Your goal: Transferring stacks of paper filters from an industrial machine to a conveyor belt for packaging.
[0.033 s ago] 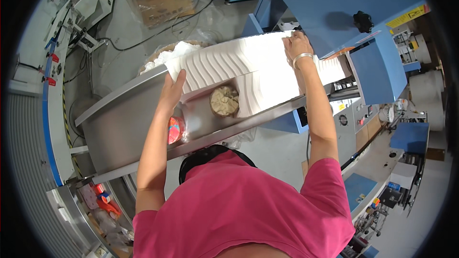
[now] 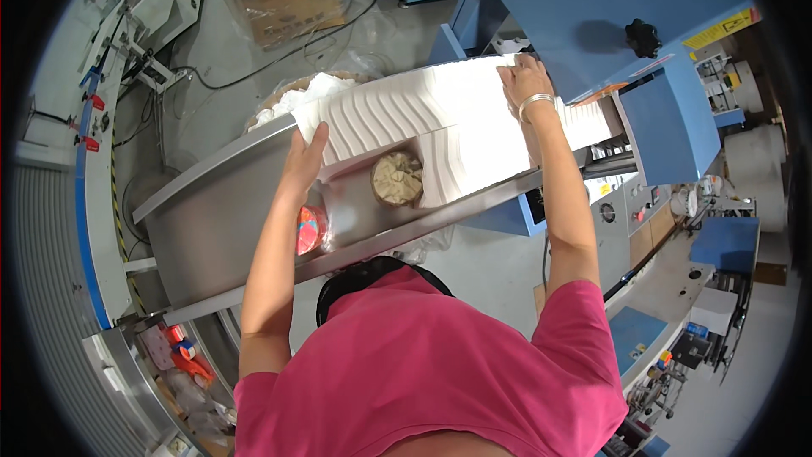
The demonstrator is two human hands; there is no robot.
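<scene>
A long row of thin white sheets (image 2: 385,106), packed on edge with wavy ridges, lies along the metal trough (image 2: 220,203). At its left end my left hand (image 2: 304,165) rests against the sheets, thumb raised apart from the fingers, which are partly hidden. My right hand (image 2: 529,89), with a bracelet at the wrist, lies over the far edge of the sheets beside the blue machine (image 2: 609,8); its fingers are stretched out and spread. A round container with crumpled beige material (image 2: 397,178) sits in the trough near the sheets. Close to my left forearm is a red, clear-wrapped roll (image 2: 311,230).
Behind the trough stands a container of white scraps (image 2: 317,93). A cardboard box in plastic (image 2: 288,0) and a black cable (image 2: 279,59) are on the floor. On the right, a blue machine housing (image 2: 668,127) borders the trough's end.
</scene>
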